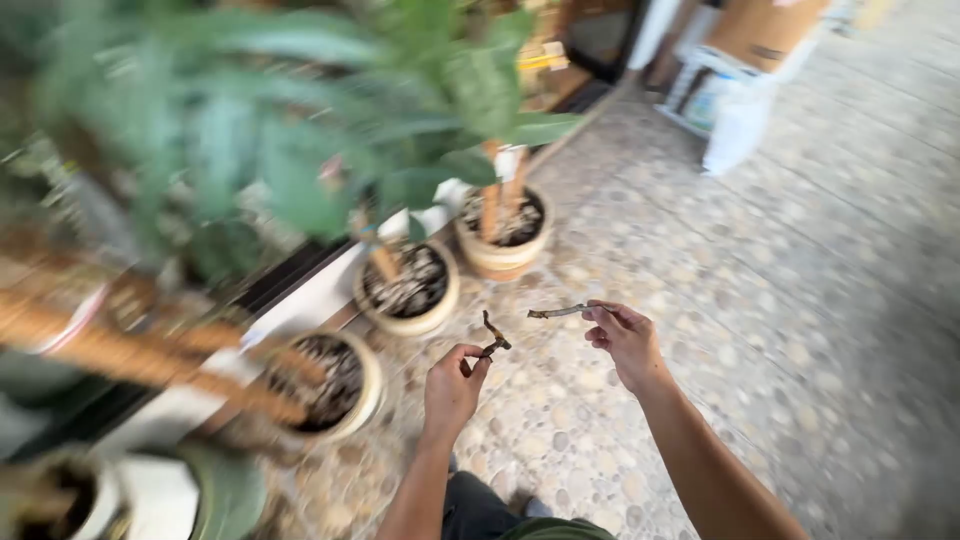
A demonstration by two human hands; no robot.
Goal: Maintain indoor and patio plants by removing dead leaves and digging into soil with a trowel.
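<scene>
My left hand (453, 385) pinches a short dark dry twig piece (493, 336) between thumb and fingers, held upright above the pebbled floor. My right hand (622, 340) holds a second thin dry twig piece (556, 312) by one end, lying nearly level and pointing left. The two pieces are apart, with a small gap between them. Both hands hover in front of a row of round beige plant pots; the nearest is the middle pot (410, 285).
A far pot (504, 232) and a near pot (330, 385) flank it, all with stones on top and blurred green leafy plants (300, 120) above. A pebble-patterned floor (760, 330) spreads right. White sacks and a cardboard box (740, 70) stand at the back.
</scene>
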